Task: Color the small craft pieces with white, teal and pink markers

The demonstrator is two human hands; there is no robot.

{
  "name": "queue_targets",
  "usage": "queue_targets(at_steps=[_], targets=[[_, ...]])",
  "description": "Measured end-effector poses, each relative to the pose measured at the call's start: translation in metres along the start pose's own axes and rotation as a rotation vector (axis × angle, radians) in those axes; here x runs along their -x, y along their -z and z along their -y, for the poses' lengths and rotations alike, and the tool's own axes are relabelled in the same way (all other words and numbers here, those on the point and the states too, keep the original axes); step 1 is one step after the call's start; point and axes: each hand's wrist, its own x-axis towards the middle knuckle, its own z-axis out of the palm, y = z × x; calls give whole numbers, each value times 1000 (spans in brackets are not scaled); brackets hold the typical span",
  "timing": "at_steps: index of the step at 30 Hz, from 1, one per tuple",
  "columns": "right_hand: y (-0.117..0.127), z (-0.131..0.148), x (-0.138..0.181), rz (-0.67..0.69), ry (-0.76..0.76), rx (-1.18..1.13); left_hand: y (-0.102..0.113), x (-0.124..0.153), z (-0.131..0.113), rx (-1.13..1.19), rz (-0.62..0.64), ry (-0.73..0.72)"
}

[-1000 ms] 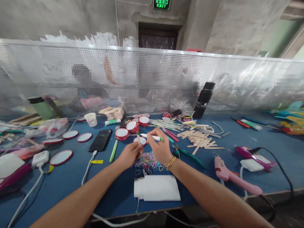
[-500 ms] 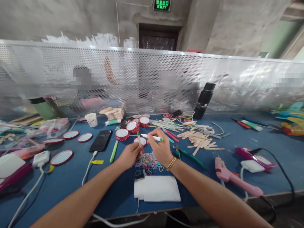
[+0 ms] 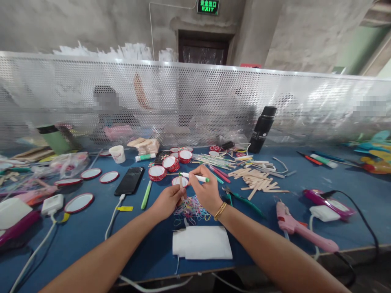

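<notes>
The blue table [image 3: 91, 236] spreads under both hands. A folded white pad [image 3: 201, 243] lies on it, just nearer the person than the hands. A heap of coloured rubber bands [image 3: 191, 211] sits directly beneath them. The right hand [image 3: 207, 193] is curled, pinching a white marker [image 3: 195, 177] with a green cap, held level. Just beside it, the left hand [image 3: 166, 201] pinches a small wooden stick [image 3: 181, 182] upright between thumb and fingers, with the marker's tip at the stick's top end.

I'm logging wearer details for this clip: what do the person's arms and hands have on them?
The left hand and right hand wear no gloves; no sleeves show above either wrist. A gold chain bracelet circles the right wrist.
</notes>
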Motion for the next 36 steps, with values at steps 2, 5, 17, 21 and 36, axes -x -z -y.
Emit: queue_targets(at_steps=[2, 5, 17, 21, 36], targets=[[0, -1, 0, -10, -6, 10, 0, 0, -1, 12, -8, 8], [0, -1, 0, -21, -17, 3, 0, 0, -1, 16, -21, 12], [0, -3, -1, -31, -9, 1, 2, -3, 6, 33, -18, -3], [0, -2, 0, 9, -13, -58, 1, -2, 6, 32, 10, -8], [0, -4, -1, -10, -2, -19, 1, -3, 8, -28, -4, -25]])
